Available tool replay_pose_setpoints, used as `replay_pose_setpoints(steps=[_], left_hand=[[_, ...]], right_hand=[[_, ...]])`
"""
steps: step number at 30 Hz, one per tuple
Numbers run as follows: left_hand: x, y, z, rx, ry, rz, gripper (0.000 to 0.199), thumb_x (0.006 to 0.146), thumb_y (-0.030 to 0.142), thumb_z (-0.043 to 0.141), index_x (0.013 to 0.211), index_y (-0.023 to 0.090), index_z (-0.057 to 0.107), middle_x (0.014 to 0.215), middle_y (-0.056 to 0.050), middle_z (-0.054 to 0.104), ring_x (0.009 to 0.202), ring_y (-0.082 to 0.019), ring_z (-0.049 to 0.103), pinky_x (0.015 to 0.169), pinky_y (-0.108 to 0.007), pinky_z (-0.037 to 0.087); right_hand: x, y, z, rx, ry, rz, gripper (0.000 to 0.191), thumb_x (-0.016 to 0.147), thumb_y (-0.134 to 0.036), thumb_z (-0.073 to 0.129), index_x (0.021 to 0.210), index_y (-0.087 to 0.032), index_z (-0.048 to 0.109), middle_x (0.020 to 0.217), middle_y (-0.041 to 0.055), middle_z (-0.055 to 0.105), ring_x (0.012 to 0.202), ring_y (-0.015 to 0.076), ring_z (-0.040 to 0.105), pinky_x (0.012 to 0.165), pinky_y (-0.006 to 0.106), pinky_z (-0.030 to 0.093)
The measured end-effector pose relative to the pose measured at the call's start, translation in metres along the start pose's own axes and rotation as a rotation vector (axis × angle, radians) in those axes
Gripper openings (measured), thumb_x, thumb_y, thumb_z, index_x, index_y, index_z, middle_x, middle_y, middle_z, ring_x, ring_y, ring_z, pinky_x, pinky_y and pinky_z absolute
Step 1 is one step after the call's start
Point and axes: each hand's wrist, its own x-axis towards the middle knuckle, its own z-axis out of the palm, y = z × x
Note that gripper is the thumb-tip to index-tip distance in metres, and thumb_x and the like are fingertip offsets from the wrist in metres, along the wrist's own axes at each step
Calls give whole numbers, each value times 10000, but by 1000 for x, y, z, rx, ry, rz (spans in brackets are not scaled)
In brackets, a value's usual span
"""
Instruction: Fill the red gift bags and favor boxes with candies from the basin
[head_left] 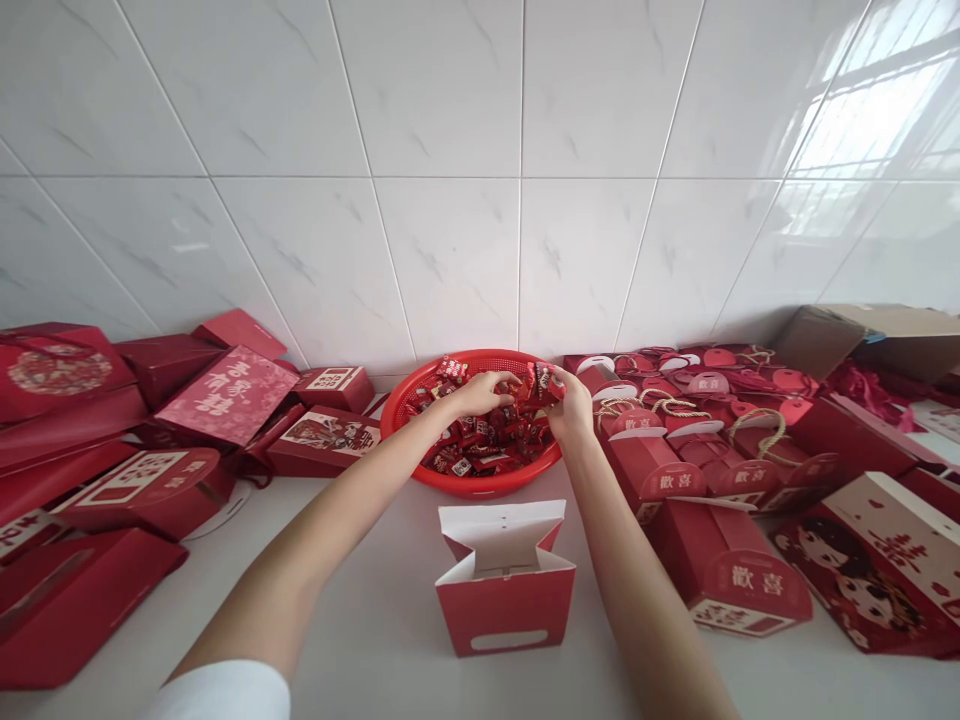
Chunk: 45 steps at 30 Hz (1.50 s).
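Both of my hands are over a round red plastic basket (480,486) heaped with small red wrapped packets (480,435). My left hand (486,394) reaches in from the left, its fingers curved down onto the packets; whatever lies between the fingertips is too small to make out. At the basket's right side, my right hand (571,404) has its fingers closed around red packets (541,382). Just in front of the basket, between my forearms, an open red paper box (506,605) stands upright, its white inside showing and its top flaps spread.
Red gift boxes (142,490) are piled on the left. Rows of red boxes with rope handles (675,450) fill the right, beside a box with cartoon figures (870,570). A brown cardboard box (885,335) sits at the back right. A tiled wall (457,260) rises behind.
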Motion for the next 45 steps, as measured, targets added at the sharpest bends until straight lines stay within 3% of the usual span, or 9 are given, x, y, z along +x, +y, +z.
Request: replay_pose_setpoints(steps=[6,16,25,38,45], left_hand=[[-1,0,-1,-36,40,27,416,781,170,661,1196,189,686,1296,-87,685,1151,-261,648,1029,-393,500],[1,-4,0,-169,123,59,524,723,85,641,1241,156,667,1205,-110,721,1016,-242,697,903,-376,575],[-5,3,-7,-39,155,35,587,646,-25,495,1124,196,753,1106,-39,764,1050,-221,698,957,-335,542],[-9,26,-14,-69,220,-21,327,678,61,511,805,179,788,912,-27,800,920,-213,734,909,-330,555],[-33,51,-18,-308,436,8,179,662,150,583,738,180,742,809,-27,777,807,-205,713,797,-315,567]], right_hand=[[-1,0,0,4,-15,8,120,623,-190,721,725,-173,661,635,-28,674,562,135,616,473,237,456],[-2,-1,1,2,-7,9,105,633,-184,708,726,-172,661,632,-39,665,556,122,602,469,226,432],[-5,-3,3,2,26,11,77,650,-174,675,724,-171,653,613,-48,650,532,109,585,449,217,420],[-12,-6,7,-12,-37,36,87,619,-161,683,705,-169,671,634,-28,678,554,120,599,471,221,442],[-31,-19,17,-31,-178,37,114,586,-181,731,686,-180,676,639,-29,672,593,138,607,489,232,449]])
